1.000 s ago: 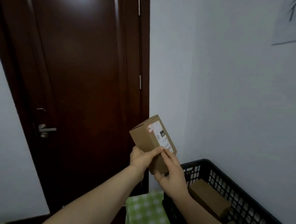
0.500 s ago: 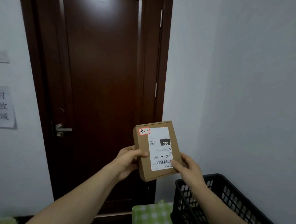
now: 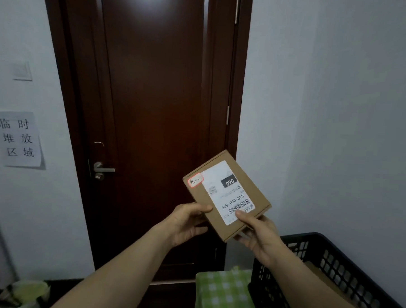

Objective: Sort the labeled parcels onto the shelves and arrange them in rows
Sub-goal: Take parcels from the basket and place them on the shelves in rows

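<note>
A brown cardboard parcel (image 3: 225,195) is held up in the air in front of a dark wooden door (image 3: 153,104), tilted, with its labelled face turned to the camera. It is gripped by the left hand (image 3: 189,221) at its left edge, thumb on top and fingers (image 3: 197,230) below. The lower corner is pinched by the right hand (image 3: 256,236), whose thumb is laid on the label (image 3: 222,176) close to the barcode. No shelves are in view.

Two risks can be judged from here. The parcel is supported only along its lower part, so it may slip and fall onto the black crate (image 3: 333,259) or the green checked cloth (image 3: 220,293) below if one grip is loosened before the other is firm. Also, the label is seen upside down, so "060" can easily be taken for "090", and the parcel could then be put in a wrong row.

On the label, "060" is printed in a dark box; read the right way up, a line gives "060-068-A05", above a barcode partly covered by the thumb. A small code square and fine print cannot be read. A red-edged sticker (image 3: 195,179) sits at one corner; its mark is not legible. On the wall at the left, a paper sign (image 3: 17,139) reads 临时堆放区域.
</note>
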`<state>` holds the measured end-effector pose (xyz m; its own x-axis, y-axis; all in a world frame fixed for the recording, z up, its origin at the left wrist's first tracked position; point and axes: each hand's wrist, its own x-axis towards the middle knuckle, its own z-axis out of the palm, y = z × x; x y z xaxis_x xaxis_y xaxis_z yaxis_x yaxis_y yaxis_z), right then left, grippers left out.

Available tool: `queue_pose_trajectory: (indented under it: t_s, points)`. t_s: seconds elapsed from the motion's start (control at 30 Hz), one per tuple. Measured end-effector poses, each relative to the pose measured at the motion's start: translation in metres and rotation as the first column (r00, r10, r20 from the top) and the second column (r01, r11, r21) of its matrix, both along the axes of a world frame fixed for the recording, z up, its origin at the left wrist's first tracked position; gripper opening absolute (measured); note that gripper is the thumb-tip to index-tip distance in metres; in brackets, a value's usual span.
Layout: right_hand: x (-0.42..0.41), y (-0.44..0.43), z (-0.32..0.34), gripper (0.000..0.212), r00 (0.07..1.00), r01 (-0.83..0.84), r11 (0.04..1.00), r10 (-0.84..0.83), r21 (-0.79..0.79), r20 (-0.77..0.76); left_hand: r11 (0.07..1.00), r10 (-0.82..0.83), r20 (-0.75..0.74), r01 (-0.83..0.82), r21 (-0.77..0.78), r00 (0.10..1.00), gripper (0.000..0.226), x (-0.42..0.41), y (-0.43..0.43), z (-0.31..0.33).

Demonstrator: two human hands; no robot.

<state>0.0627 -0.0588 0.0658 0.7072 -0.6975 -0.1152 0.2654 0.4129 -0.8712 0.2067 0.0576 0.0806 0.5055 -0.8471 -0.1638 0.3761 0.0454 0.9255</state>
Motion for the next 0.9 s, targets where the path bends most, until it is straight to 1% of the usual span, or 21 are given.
queue_pose_trajectory:
  t_s: [0.03, 0.07, 0.1, 0.13, 0.17, 0.2, 0.23, 0.27, 0.33, 0.37, 0.4, 0.43, 0.5, 0.57, 0.6, 0.63, 0.67, 0.7, 0.77, 0.83, 0.9]
  points:
    - [0.001, -0.003, 0.003, 0.05, 0.999, 0.038, 0.998, -0.04, -0.059, -0.025, 0.998, 0.043, 0.039, -0.045, 0.045, 0.998, 0.05, 0.004, 0.002, -0.001]
    - [0.001, -0.007, 0.009, 0.061, 0.992, 0.063, 0.981, -0.082, -0.182, -0.099, 0.989, 0.12, 0.074, -0.126, 0.083, 0.99, 0.062, 0.009, 0.005, -0.001]
    - [0.0, -0.011, 0.017, 0.071, 0.967, 0.049, 0.932, -0.135, -0.36, -0.217, 0.968, 0.206, 0.131, -0.221, 0.114, 0.97, 0.081, 0.016, 0.008, 0.001]
    - [-0.002, -0.015, 0.025, 0.08, 0.92, -0.021, 0.845, -0.192, -0.534, -0.341, 0.945, 0.254, 0.24, -0.293, 0.146, 0.937, 0.098, 0.024, 0.012, 0.005]
    - [-0.003, -0.018, 0.034, 0.086, 0.869, -0.135, 0.744, -0.229, -0.654, -0.439, 0.93, 0.233, 0.4, -0.323, 0.173, 0.886, 0.11, 0.03, 0.016, 0.011]
    - [-0.003, -0.019, 0.043, 0.092, 0.829, -0.252, 0.652, -0.236, -0.715, -0.507, 0.928, 0.148, 0.568, -0.312, 0.202, 0.81, 0.114, 0.035, 0.019, 0.018]
    - [-0.002, -0.018, 0.052, 0.095, 0.804, -0.351, 0.579, -0.217, -0.736, -0.553, 0.932, 0.017, 0.698, -0.264, 0.248, 0.716, 0.115, 0.039, 0.02, 0.023]
    - [-0.001, -0.016, 0.06, 0.096, 0.788, -0.428, 0.523, -0.184, -0.737, -0.588, 0.927, -0.13, 0.77, -0.199, 0.318, 0.624, 0.115, 0.04, 0.021, 0.029]
    - [0.004, -0.01, 0.074, 0.095, 0.774, -0.518, 0.455, -0.11, -0.724, -0.623, 0.878, -0.375, 0.767, -0.066, 0.474, 0.521, 0.117, 0.04, 0.019, 0.034]
    - [0.006, -0.007, 0.079, 0.096, 0.777, -0.534, 0.432, -0.088, -0.727, -0.623, 0.854, -0.44, 0.747, -0.025, 0.52, 0.499, 0.116, 0.041, 0.018, 0.034]
    - [0.008, -0.004, 0.083, 0.097, 0.782, -0.534, 0.42, -0.084, -0.734, -0.617, 0.847, -0.461, 0.742, -0.009, 0.532, 0.486, 0.113, 0.042, 0.019, 0.034]
    - [0.011, -0.002, 0.085, 0.097, 0.795, -0.52, 0.418, -0.083, -0.745, -0.601, 0.854, -0.446, 0.747, -0.014, 0.519, 0.493, 0.109, 0.043, 0.019, 0.034]
    - [0.013, -0.001, 0.083, 0.093, 0.857, -0.415, 0.471, -0.083, -0.778, -0.508, 0.893, -0.346, 0.742, -0.042, 0.449, 0.574, 0.101, 0.048, 0.023, 0.034]
    - [0.014, -0.004, 0.073, 0.09, 0.917, -0.203, 0.589, -0.166, -0.782, -0.362, 0.933, -0.221, 0.684, -0.052, 0.355, 0.696, 0.095, 0.052, 0.028, 0.031]
    - [0.013, -0.007, 0.068, 0.088, 0.919, -0.103, 0.648, -0.228, -0.755, -0.322, 0.95, -0.166, 0.631, -0.049, 0.309, 0.757, 0.091, 0.054, 0.029, 0.029]
    - [0.011, -0.008, 0.063, 0.085, 0.906, -0.052, 0.696, -0.269, -0.716, -0.326, 0.961, -0.123, 0.571, -0.046, 0.272, 0.811, 0.087, 0.056, 0.03, 0.027]
    - [0.011, -0.01, 0.057, 0.083, 0.89, -0.065, 0.724, -0.269, -0.686, -0.368, 0.969, -0.092, 0.514, -0.043, 0.244, 0.853, 0.081, 0.056, 0.032, 0.026]
    - [0.01, -0.009, 0.052, 0.081, 0.872, -0.129, 0.734, -0.235, -0.667, -0.428, 0.975, -0.075, 0.463, -0.034, 0.221, 0.883, 0.078, 0.057, 0.032, 0.024]
    - [0.01, -0.002, 0.043, 0.073, 0.829, -0.308, 0.711, -0.125, -0.632, -0.545, 0.986, -0.05, 0.373, -0.013, 0.166, 0.927, 0.075, 0.056, 0.032, 0.023]
    - [0.012, 0.005, 0.04, 0.055, 0.814, -0.407, 0.663, -0.048, -0.628, -0.578, 0.993, -0.03, 0.296, -0.004, 0.116, 0.955, 0.076, 0.055, 0.031, 0.022]
    - [0.014, 0.007, 0.039, 0.047, 0.824, -0.414, 0.643, -0.036, -0.644, -0.566, 0.995, -0.021, 0.255, -0.003, 0.095, 0.967, 0.072, 0.055, 0.029, 0.023]
